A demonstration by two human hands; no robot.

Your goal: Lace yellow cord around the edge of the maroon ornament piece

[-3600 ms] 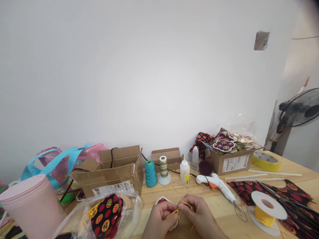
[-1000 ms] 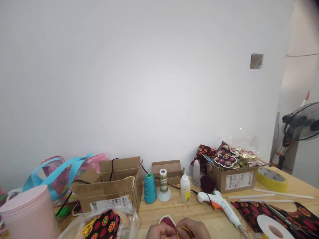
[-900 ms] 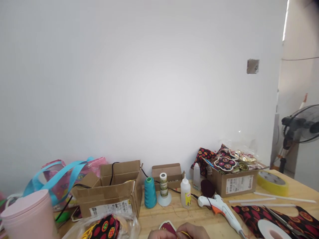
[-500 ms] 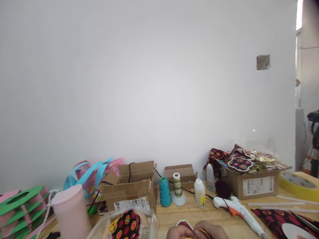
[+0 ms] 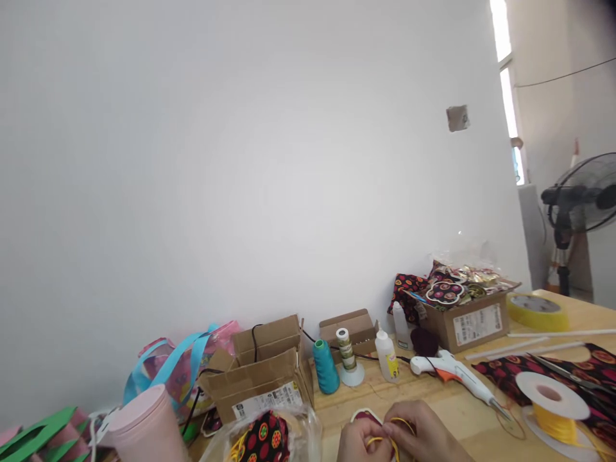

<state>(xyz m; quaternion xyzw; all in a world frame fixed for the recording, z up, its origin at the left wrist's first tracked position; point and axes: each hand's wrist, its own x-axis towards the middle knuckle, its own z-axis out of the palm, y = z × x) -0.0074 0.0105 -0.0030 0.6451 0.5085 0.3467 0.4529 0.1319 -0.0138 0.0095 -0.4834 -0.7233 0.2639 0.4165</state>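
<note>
At the lower edge of the head view, my left hand (image 5: 359, 441) and my right hand (image 5: 419, 431) are close together, each pinching a thin yellow cord (image 5: 395, 445) that loops between the fingers. Just behind my left hand shows a dark red fabric piece with a white scalloped edge (image 5: 366, 415), partly hidden by the fingers. Off to the right stands a white spool of yellow cord (image 5: 553, 420). The lower parts of both hands are cut off by the frame.
A glue gun (image 5: 462, 380), glue bottle (image 5: 386, 356) and teal thread cone (image 5: 326, 367) stand behind my hands. Left are a plastic bag with patterned fabric (image 5: 264, 436), an open cardboard box (image 5: 262, 388) and a pink canister (image 5: 147, 427). Scissors (image 5: 568, 372) lie on patterned fabric at right.
My view has turned right and tilted, bringing the cord spool and a fan further into sight. Both hands show more fully, still on the yellow cord.
</note>
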